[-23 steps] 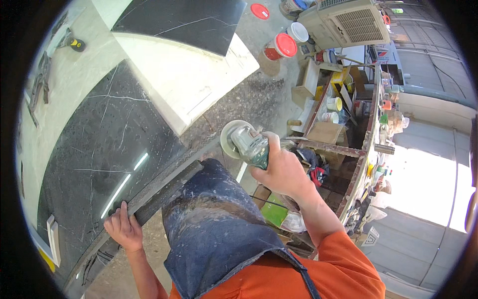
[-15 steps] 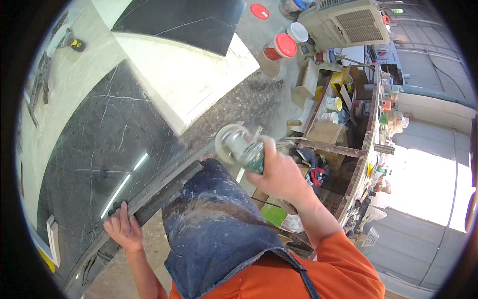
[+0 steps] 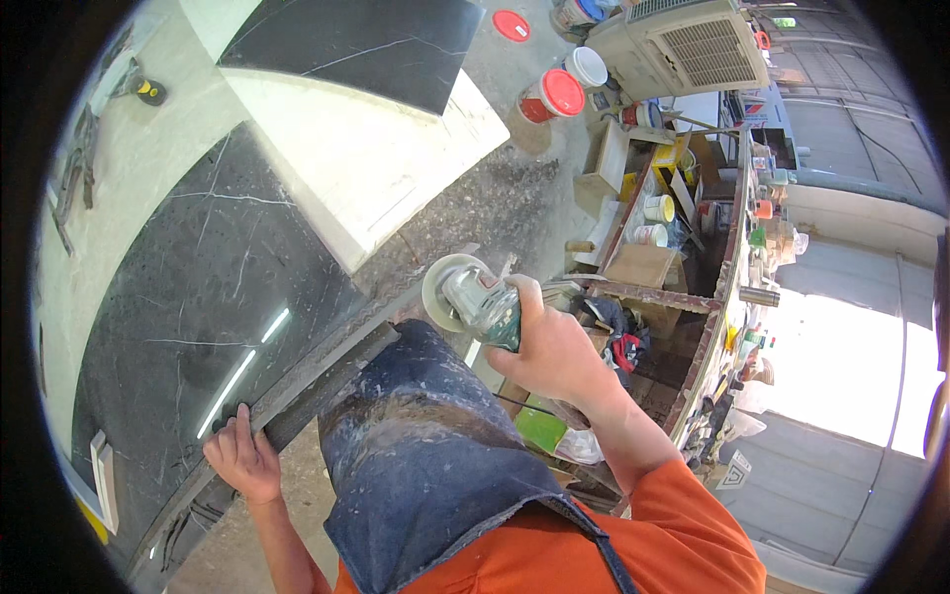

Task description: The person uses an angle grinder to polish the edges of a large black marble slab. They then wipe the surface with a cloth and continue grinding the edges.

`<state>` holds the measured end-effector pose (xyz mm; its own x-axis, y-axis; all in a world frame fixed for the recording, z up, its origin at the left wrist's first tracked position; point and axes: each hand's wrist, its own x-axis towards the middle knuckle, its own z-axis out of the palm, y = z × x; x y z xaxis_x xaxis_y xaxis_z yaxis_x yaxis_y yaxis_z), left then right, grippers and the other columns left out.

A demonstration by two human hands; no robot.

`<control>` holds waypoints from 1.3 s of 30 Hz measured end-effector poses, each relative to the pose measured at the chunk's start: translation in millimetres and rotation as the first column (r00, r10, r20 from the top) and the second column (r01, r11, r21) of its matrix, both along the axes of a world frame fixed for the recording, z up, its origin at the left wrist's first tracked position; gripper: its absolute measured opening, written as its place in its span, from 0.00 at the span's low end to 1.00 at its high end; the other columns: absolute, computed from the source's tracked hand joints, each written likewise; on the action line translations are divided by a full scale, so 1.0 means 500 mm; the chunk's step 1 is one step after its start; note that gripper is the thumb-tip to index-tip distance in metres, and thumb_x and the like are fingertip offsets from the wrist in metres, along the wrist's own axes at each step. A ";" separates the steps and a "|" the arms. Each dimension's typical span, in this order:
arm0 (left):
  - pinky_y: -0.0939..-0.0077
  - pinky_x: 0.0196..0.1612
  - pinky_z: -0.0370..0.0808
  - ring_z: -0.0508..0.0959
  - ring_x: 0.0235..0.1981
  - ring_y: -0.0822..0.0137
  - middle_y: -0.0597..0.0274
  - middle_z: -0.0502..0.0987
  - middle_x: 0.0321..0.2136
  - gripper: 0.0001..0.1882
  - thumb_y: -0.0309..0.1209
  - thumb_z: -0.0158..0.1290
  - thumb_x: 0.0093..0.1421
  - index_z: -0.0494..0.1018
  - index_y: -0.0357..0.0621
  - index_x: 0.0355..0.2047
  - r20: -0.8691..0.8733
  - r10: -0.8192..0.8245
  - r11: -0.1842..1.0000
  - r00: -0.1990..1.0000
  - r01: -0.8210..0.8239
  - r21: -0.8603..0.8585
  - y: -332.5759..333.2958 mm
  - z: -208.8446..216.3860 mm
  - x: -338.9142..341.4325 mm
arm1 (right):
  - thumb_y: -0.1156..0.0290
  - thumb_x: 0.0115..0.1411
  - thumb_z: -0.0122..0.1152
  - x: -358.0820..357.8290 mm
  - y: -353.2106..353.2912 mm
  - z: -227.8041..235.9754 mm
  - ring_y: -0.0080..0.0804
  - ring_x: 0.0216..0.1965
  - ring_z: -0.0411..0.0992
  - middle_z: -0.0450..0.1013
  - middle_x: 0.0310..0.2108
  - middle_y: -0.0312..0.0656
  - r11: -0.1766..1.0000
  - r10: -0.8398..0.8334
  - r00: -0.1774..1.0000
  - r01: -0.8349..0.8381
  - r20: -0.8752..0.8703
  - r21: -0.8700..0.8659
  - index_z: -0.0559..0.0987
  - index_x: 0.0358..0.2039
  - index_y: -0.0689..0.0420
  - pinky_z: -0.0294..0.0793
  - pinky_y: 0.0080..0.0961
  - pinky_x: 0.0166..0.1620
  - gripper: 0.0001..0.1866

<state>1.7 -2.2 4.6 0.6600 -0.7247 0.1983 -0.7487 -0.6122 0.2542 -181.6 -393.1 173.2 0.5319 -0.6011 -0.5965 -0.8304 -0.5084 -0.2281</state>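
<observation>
Your right hand (image 3: 554,346) is wrapped around a grinder (image 3: 487,309) – its pale disc (image 3: 435,294) is near the upper end of the slab's grey edge (image 3: 329,356); contact unclear. Your left hand (image 3: 242,460) has its fingers on that edge – cannot tell whether they pinch. The black, white-veined slab (image 3: 198,267) lies left of your dusty apron (image 3: 416,445).

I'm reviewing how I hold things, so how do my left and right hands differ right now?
Your left hand rests at the edge of the black slab; your right hand grips an angle grinder. The left hand's fingers reach onto that edge, while the right hand's wrap the tool's body. The left hand sits lower in view than the right. Both are bare.
</observation>
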 end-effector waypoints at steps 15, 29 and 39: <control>0.55 0.48 0.68 0.71 0.40 0.51 0.57 0.76 0.38 0.22 0.31 0.56 0.60 0.80 0.44 0.55 -0.003 0.004 1.000 1.000 -0.004 0.007 0.000 0.002 0.001 | 0.60 0.56 0.65 -0.003 -0.008 -0.002 0.70 0.36 0.77 0.78 0.31 0.67 1.000 -0.015 1.000 0.015 -0.004 -0.006 0.57 0.61 0.65 0.77 0.59 0.41 0.40; 0.57 0.47 0.68 0.72 0.40 0.51 0.54 0.77 0.39 0.21 0.32 0.55 0.64 0.79 0.41 0.57 -0.008 -0.014 1.000 1.000 0.014 0.007 0.002 0.000 0.002 | 0.59 0.55 0.66 -0.011 -0.007 -0.010 0.71 0.36 0.77 0.78 0.31 0.67 0.998 -0.056 0.998 0.057 0.037 -0.028 0.57 0.63 0.61 0.77 0.57 0.42 0.41; 0.58 0.46 0.68 0.73 0.39 0.51 0.54 0.78 0.39 0.21 0.33 0.55 0.65 0.79 0.41 0.57 -0.018 -0.020 1.000 1.000 0.020 0.000 0.005 0.004 0.003 | 0.59 0.56 0.64 0.000 0.001 -0.002 0.70 0.35 0.77 0.78 0.30 0.67 1.000 -0.024 0.999 0.025 0.026 -0.019 0.57 0.61 0.65 0.77 0.58 0.41 0.39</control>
